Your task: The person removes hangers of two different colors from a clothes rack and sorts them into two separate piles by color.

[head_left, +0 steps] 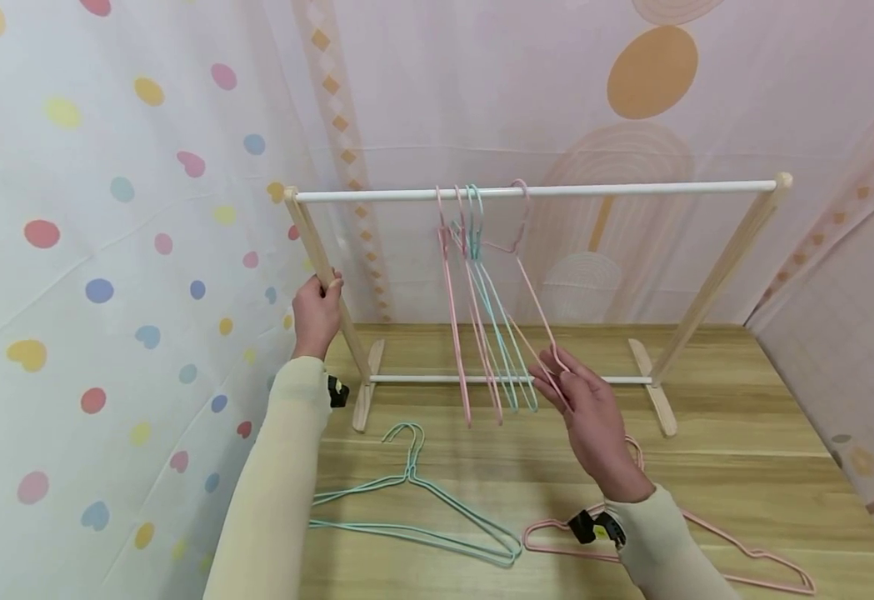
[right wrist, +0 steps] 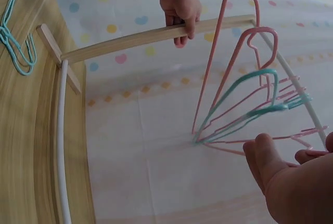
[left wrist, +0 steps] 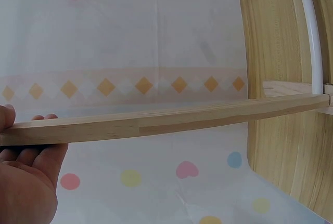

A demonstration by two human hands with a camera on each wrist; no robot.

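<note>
My left hand (head_left: 317, 312) grips the left wooden post (left wrist: 156, 122) of a small hanging rack, thumb on one side and fingers round the other. On the white top rail (head_left: 631, 190) hang several pink and teal hangers. The rightmost pink hanger (head_left: 534, 292) has its hook over the rail, apart from the others. At its near lower end, my right hand (head_left: 594, 417) holds the corner between thumb and fingers; in the right wrist view its fingers (right wrist: 265, 154) stretch towards the frame. Left of it hang teal hangers (head_left: 492, 325) and two more pink hangers (head_left: 454, 325).
Teal hangers (head_left: 466, 523) lie stacked on the wood-grain surface (head_left: 422, 575), front left. More pink hangers (head_left: 751, 552) lie at front right, partly under my right forearm. A white lower bar (head_left: 422, 379) joins the rack's wooden feet (head_left: 657, 400). Patterned curtains (head_left: 144, 250) stand behind and beside.
</note>
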